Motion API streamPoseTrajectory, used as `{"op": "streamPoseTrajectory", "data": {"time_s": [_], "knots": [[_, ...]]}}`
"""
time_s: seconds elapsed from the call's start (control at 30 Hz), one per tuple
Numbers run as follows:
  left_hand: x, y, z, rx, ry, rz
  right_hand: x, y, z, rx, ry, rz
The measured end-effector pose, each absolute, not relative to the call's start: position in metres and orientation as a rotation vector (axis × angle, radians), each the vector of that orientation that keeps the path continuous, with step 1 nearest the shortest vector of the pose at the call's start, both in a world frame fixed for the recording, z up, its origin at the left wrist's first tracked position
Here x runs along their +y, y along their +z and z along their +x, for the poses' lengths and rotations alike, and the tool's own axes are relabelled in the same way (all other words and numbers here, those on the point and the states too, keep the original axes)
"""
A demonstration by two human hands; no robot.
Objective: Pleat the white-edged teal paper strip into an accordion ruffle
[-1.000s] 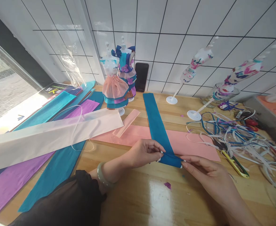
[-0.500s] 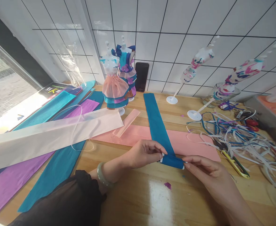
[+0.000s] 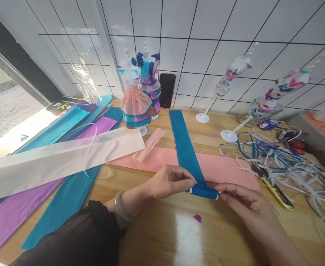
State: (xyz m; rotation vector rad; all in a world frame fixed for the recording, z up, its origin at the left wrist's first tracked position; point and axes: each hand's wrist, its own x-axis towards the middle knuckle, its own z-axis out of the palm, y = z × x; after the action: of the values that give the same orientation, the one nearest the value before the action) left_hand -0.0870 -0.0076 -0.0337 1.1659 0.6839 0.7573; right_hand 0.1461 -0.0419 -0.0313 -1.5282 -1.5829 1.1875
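A long blue fabric strip runs from the back of the table toward me, its near end folded over with white edges showing at both sides. My left hand, with a pale green bangle on its wrist, pinches the left side of that folded end. At the right side, my right hand pinches the corner between thumb and fingers. Beneath the blue strip lies a wider pink strip, crossing it. A short peach strip rests on the pink one, left of the blue.
Two small dressed mannequins and a phone stand by the tiled wall. Two tilted mannequins are farther right. Tangled ribbon scraps and yellow-handled scissors lie at right. White, purple and teal strips cover the left.
The folded end of the blue strip looks flatter, and my left thumb has slid slightly right along it. My right hand has shifted a little to the right.
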Motion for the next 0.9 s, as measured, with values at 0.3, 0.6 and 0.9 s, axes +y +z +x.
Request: {"op": "streamPoseTrajectory", "data": {"time_s": [0.3,0.6,0.9], "knots": [[-0.009,-0.043,-0.078,0.739,0.827,1.229,-0.046,-0.023,0.131,-1.659,0.986,-1.613],[-0.01,-0.04,-0.078,0.837,0.896,1.515,-0.049,-0.031,0.127,-1.705,0.821,-1.633],[-0.013,-0.032,-0.082,0.846,0.743,1.84,-0.057,-0.022,0.117,-2.033,0.388,-1.383]]}}
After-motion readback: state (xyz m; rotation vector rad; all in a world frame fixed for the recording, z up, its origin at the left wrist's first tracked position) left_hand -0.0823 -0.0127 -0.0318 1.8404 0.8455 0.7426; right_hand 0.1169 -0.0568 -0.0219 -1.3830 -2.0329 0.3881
